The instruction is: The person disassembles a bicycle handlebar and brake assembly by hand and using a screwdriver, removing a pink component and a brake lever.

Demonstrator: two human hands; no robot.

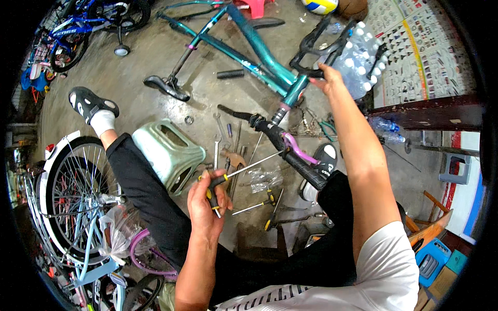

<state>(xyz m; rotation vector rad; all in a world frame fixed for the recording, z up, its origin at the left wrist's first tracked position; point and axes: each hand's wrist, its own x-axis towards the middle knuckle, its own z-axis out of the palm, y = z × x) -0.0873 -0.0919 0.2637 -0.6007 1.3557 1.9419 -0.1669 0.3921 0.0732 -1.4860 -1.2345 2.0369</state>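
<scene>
My left hand (208, 199) is closed around the black-and-yellow grip of a T-handle hex wrench (254, 165). The wrench's long shaft reaches to the handlebar (272, 136), near its purple part (296, 147); whether the tip sits in a bolt is too small to tell. With my right hand (328, 80) I grip the black fork (309, 58) beside the head tube of a teal bicycle frame (251, 36); some fingers are hidden. The frame lies on the floor, its black saddle (167, 88) to the left. A second T-handle wrench (271, 197) lies below the handlebar.
Spanners (217, 150), a hammer (236, 158) and a clear plastic bag (264, 180) lie between my feet. A pale green stool (168, 153) stands by my left leg. Bottles in a pack (358, 62) stand at far right, a bicycle wheel (78, 192) at left.
</scene>
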